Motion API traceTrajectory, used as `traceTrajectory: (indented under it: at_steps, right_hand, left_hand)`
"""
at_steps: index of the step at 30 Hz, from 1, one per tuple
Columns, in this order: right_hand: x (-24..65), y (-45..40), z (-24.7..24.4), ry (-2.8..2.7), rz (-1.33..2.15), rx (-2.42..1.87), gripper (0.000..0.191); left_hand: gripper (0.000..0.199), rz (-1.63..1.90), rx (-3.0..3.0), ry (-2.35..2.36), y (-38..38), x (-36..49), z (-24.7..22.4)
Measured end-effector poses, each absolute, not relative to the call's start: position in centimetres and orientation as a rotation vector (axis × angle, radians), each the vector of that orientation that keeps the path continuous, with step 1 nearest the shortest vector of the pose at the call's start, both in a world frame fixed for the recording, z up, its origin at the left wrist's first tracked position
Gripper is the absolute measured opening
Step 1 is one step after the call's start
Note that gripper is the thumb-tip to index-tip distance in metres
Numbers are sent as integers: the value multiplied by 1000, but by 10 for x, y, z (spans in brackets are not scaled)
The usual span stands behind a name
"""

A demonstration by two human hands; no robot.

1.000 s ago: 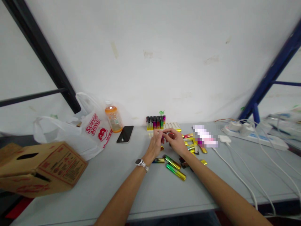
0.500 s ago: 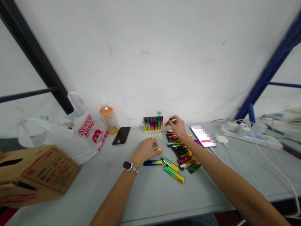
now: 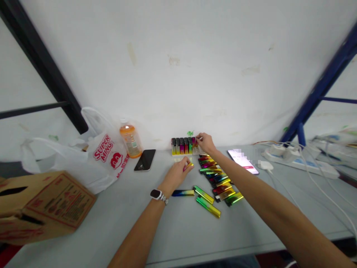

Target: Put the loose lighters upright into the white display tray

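Toward the back of the grey tabletop, close to the wall, the fingers of the right hand point(image 3: 205, 142) are drawn narrow beside an upright purple lighter with a dark top point(image 3: 193, 141); whether they grip anything, I cannot tell from where I stand. Left hand point(image 3: 175, 174), nearer the person: thumb and fingertips pinched on a small shiny piece with a yellow end point(image 3: 190, 164), probably another lighter, mostly hidden. Silver-banded watch point(image 3: 156, 194) on that wrist.

Under the right hand, a pale, low tray with a grid of holes point(image 3: 196, 150). Its left part carries a tight block of upright, black-topped metallic lighters point(image 3: 182, 146); its right part shows bare grid, partly covered by the hand. My estimate: more than half filled, though the covered cells prevent a count.

Outside the tray, much remains loose. An overlapping line of multicoloured foil-bright lighters point(image 3: 216, 175) lies on its side, running from the tray toward the right forearm. Nearer the left wrist, a dark blue and yellow lighter point(image 3: 183, 193), just beside two green and yellow ones point(image 3: 208, 207).

Further containers, all to the left: clear bottle of orange liquid, white cap point(image 3: 131, 142); white plastic bag with red print point(image 3: 104, 156), contents unclear; brown cardboard box with a dark handle slot point(image 3: 60, 201), inside not visible.
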State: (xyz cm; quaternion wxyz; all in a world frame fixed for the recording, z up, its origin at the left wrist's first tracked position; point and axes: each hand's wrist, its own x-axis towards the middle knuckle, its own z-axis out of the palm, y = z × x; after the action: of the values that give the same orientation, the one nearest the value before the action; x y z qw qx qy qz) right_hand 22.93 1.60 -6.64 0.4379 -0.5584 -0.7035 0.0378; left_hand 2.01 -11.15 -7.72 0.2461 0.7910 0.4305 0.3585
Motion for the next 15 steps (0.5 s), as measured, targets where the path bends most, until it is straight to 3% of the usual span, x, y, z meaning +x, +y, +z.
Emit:
traceTrajectory:
  at_steps: [6, 15]
  right_hand:
    - [224, -3, -60, -1785, -81, -1581, 29]
    - [225, -34, -54, -1817, -12, -1564, 46]
  left_hand:
    - [28, 1088, 2030, 1141, -113, 27, -70]
    - [34, 1190, 1735, 958, -104, 29, -79]
